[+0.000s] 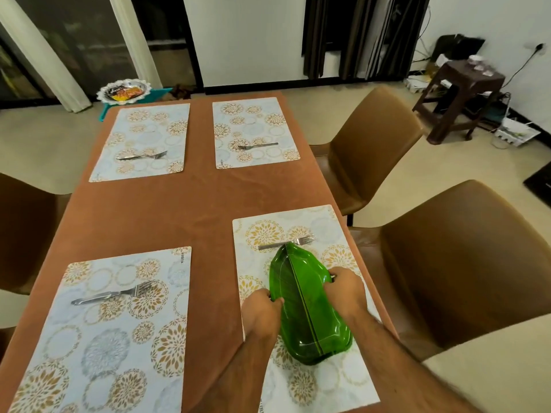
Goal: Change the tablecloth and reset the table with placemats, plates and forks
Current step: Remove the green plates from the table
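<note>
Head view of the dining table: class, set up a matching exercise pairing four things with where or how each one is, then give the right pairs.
Things:
1. green leaf-shaped plate
2. near-left fork
3. silver tray
4. dark stool

Places or states:
A. on the floor by the right wall
B. beyond the table's far-left corner
C. gripped at both edges by the left hand and right hand
D. lying alone on a placemat

Pairs: 1-C, 2-D, 3-B, 4-A

Fork handle (272, 245) partly under plate (307, 308)
</note>
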### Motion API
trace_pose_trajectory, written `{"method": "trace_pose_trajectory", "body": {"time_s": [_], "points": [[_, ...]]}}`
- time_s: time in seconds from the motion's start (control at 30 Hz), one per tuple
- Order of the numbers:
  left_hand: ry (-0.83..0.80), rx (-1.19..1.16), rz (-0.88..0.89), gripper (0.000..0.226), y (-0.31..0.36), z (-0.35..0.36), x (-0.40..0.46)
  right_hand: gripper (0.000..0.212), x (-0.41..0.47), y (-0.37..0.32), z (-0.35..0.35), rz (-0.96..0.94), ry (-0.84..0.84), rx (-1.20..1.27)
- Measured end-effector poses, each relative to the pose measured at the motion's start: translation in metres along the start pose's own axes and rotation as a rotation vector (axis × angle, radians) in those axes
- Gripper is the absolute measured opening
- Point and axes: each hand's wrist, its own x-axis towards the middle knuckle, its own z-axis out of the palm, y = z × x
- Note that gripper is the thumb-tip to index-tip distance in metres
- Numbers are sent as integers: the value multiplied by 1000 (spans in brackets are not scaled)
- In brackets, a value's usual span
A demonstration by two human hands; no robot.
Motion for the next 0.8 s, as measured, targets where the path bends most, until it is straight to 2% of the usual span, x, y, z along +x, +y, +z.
{"method": "trace_pose_trajectory", "body": {"time_s": [0.4,0.6,0.8], "points": [[-13,-23,10,25,5,5,-4,23,6,4,-5,18,-31,-138],[-41,-72,4,23,7,7,-4,33,8,9,0,38,-100,14],[-53,-160,9,23,2,3,-3,28,7,5,-1,35,-136,82]]}}
